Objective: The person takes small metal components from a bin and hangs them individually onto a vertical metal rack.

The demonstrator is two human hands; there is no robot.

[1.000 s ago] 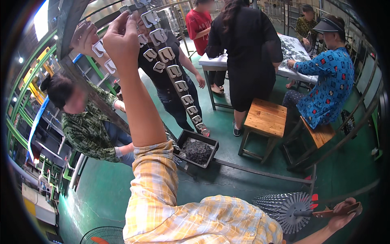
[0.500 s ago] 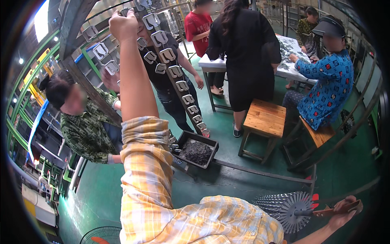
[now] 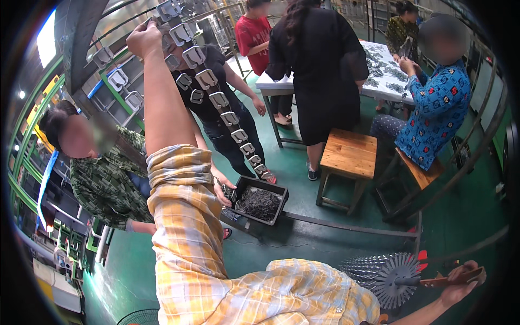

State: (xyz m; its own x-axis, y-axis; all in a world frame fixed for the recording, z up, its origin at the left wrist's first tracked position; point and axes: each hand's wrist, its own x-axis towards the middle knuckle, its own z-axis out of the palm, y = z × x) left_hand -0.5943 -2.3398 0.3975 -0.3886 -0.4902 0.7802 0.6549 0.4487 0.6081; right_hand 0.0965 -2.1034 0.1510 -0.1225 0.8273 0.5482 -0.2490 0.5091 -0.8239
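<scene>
My left hand (image 3: 145, 39) is raised high at the upper left, fingers pinched closed beside the hanging metal pieces; what they hold is too small to make out. A slanting row of silver, squarish metal frames (image 3: 206, 80) runs down to the right of that hand. At the lower right, my right hand (image 3: 459, 285) is closed around the end of a brown flat bar (image 3: 441, 280). The bar meets the dark shaft of a round metal drum (image 3: 394, 281) with many thin radiating blades.
A black tray (image 3: 279, 208) of small dark pieces stands mid-view, with a co-worker's hand (image 3: 222, 188) at its left edge. Wooden stools (image 3: 349, 154), a white-covered table (image 3: 384, 92) and several people are beyond. A person in patterned green (image 3: 103, 187) stands left. A metal rail (image 3: 346, 228) crosses low.
My view has shifted slightly, and my left hand appears farther left, its fingers still pinched. A co-worker's hand has come to the tray. The person in blue has raised both hands off the table.
</scene>
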